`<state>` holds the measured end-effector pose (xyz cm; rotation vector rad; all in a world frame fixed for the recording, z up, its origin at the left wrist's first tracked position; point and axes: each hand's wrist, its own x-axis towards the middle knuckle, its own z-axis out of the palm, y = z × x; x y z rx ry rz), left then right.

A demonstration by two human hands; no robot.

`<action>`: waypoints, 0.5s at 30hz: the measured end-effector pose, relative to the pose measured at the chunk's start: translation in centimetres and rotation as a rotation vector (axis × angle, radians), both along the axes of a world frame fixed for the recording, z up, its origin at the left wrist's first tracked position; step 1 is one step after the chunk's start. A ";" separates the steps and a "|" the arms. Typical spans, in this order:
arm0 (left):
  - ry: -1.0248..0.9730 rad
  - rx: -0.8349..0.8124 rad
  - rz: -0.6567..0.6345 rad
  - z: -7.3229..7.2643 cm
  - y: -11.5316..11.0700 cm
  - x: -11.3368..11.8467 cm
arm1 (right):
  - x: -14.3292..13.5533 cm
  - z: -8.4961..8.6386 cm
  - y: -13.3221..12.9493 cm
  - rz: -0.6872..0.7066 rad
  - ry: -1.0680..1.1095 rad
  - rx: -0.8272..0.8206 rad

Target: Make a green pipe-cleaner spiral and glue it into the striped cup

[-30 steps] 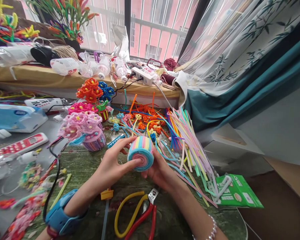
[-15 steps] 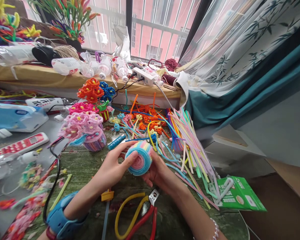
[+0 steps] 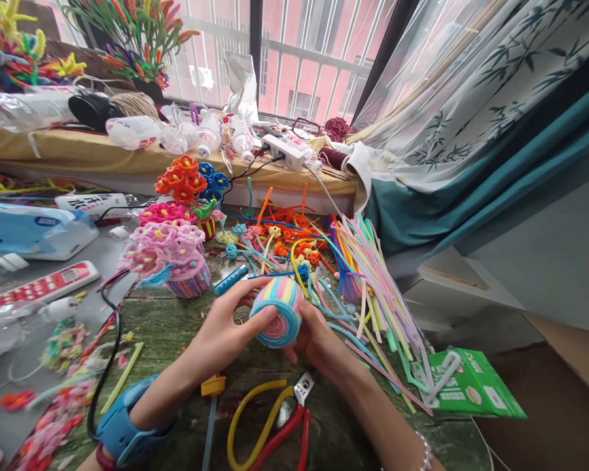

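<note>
Between my two hands is a small round pot covered in pastel-striped pipe cleaner (image 3: 283, 292), with a blue and pink coiled end turned toward me. My left hand (image 3: 228, 320) grips its left side, the thumb pressed on the coiled end. On the right side, my right hand (image 3: 319, 337) closes around it, some fingers hidden behind. Below them on the table lie pliers with red and yellow handles (image 3: 275, 425) and a glue gun's yellow tip (image 3: 213, 384) with a clear stick. A finished pink flower pot (image 3: 189, 278) stands to the left.
Loose pipe cleaners (image 3: 373, 294) are heaped at the right, near a green packet (image 3: 476, 383). Small orange and blue flowers (image 3: 285, 239) lie behind my hands. A black cable (image 3: 115, 353) crosses the left side. Plastic bottles (image 3: 209, 134) and a power strip (image 3: 283, 152) sit on the sill.
The striped pot has tipped slightly, so more of its striped side shows and the coiled end faces lower. Both hands still hold it; the view has shifted a little.
</note>
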<state>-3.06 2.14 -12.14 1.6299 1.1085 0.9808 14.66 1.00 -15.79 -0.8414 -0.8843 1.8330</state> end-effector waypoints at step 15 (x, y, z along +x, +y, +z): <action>0.478 0.755 -0.031 -0.6 0.5 -1.4 | 0.6 0.3 0.2 -0.114 0.057 0.192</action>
